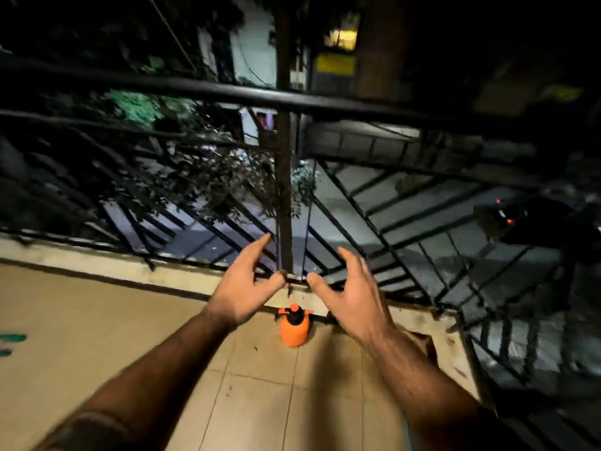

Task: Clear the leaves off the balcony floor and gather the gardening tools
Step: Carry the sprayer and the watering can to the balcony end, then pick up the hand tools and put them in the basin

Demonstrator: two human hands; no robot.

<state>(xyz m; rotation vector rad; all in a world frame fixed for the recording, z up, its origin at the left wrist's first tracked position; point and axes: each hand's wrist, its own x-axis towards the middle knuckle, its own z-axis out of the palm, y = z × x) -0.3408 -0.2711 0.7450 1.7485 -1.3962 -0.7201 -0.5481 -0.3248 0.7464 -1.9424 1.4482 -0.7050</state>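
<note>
Head view: upright orange sprayer (294, 330) at floor's railing edge, seen between spread, empty left hand (245, 288) and right hand (349, 299), right marginally nearer.

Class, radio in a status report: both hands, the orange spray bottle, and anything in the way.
Left hand open, right hand open, both empty. Orange spray bottle upright on floor by the railing, untouched. Nothing blocking it.

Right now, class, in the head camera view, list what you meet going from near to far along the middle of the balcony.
Beige tiled balcony floor → orange plastic spray bottle with black nozzle → pale concrete kerb → black metal railing with diagonal bars → lit street below.
</note>
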